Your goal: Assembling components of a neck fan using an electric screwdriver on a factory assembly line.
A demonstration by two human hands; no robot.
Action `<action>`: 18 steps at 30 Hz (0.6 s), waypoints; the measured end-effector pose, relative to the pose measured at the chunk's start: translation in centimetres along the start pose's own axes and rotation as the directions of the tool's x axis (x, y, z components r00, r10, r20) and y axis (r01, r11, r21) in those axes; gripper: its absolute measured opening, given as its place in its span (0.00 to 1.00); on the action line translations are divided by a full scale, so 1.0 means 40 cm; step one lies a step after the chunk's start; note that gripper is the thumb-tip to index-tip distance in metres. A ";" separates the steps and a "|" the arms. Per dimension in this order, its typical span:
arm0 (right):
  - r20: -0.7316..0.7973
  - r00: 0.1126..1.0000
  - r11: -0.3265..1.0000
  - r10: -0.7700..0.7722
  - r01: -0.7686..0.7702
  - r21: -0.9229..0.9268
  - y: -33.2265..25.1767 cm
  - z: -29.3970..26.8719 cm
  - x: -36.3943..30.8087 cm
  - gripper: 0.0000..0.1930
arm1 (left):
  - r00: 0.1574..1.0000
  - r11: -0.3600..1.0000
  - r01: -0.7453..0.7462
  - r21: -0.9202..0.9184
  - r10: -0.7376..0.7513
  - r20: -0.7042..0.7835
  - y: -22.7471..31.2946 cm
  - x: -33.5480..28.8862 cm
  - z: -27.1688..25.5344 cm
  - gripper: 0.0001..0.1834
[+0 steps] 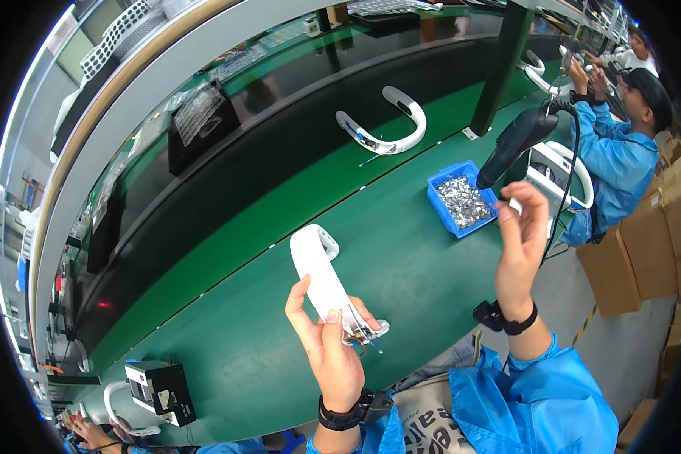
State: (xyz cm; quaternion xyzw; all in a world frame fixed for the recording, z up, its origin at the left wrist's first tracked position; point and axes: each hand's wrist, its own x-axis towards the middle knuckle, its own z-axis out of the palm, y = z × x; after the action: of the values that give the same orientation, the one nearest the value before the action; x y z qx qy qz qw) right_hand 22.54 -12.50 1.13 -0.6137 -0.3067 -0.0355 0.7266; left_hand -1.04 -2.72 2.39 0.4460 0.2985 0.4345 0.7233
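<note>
My left hand [331, 356] grips a white curved plastic housing [316, 261] over the green bench. A small circuit board with thin wires [358, 333] shows at the housing's near end, beside my thumb. To the right, my right hand [523, 234] is raised with thumb and forefinger pinched together. A small white piece [515, 204] shows at those fingertips; its kind is too small to make out. Just left of that hand sits a blue bin [448, 216] full of small metal parts [464, 203]. A black power screwdriver [518, 144] hangs above the bin, its tip close to my fingers.
Another U-shaped white housing [408, 140] lies on the dark conveyor belt [295, 113]. A black box-like device [163, 390] stands at the lower left. A green post [501, 68] rises behind the bin. At right, a co-worker in blue [620, 159] works beside cardboard boxes [620, 265].
</note>
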 end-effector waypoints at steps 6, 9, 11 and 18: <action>0.007 0.997 0.995 -0.076 0.076 0.057 0.013 -0.040 0.119 0.31 | 1.000 0.997 0.001 0.082 -0.002 0.015 -0.028 -0.016 0.028 0.29; 0.241 0.971 0.968 -0.001 -0.060 0.245 -0.004 -0.032 0.201 0.30 | 1.000 0.994 -0.021 0.111 0.020 0.010 -0.021 -0.010 0.026 0.31; 0.487 0.870 0.909 0.075 -0.261 0.326 -0.003 -0.054 0.251 0.25 | 0.998 0.993 -0.057 0.102 0.053 0.039 -0.026 -0.002 0.013 0.32; 0.414 0.907 0.852 0.079 -0.277 0.445 0.008 -0.157 0.248 0.10 | 0.990 0.995 -0.094 0.012 0.092 0.109 -0.041 0.012 -0.003 0.34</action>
State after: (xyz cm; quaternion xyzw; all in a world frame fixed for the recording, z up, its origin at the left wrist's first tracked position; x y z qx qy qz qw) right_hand 33.24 -14.94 5.35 -0.4287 -0.3810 0.2324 0.7855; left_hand -0.33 -2.59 0.83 0.4888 0.2413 0.4404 0.7134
